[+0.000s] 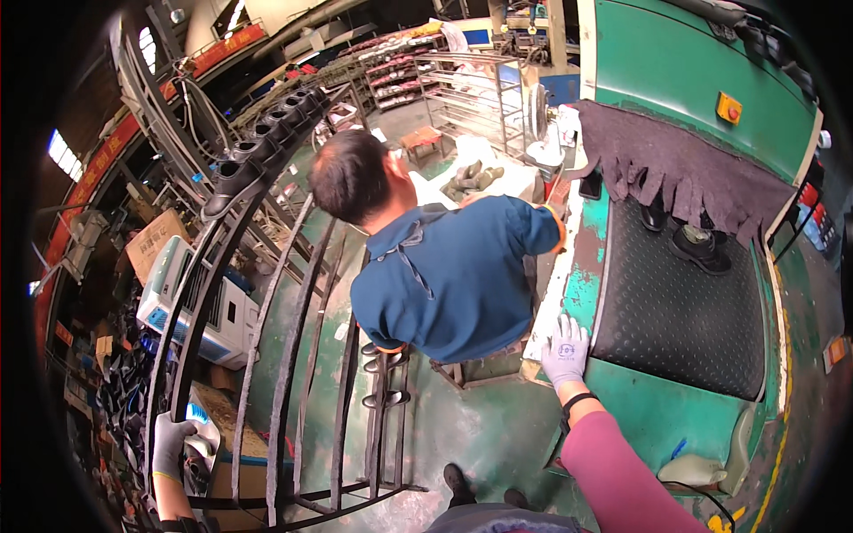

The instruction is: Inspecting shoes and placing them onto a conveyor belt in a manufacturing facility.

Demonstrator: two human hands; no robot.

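Two gloved hands: left hand [171, 444], lower left of frame, closed around the dark metal rack [267, 355], its bars running upward; right hand [566, 349] lies open, flat on the green machine edge [577, 293].

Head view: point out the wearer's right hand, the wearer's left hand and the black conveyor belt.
right hand [566, 349], head view, back of the gloved hand.
left hand [169, 444], head view, back of the glove on the rack bar.
black conveyor belt [675, 311], head view, bare studded surface.
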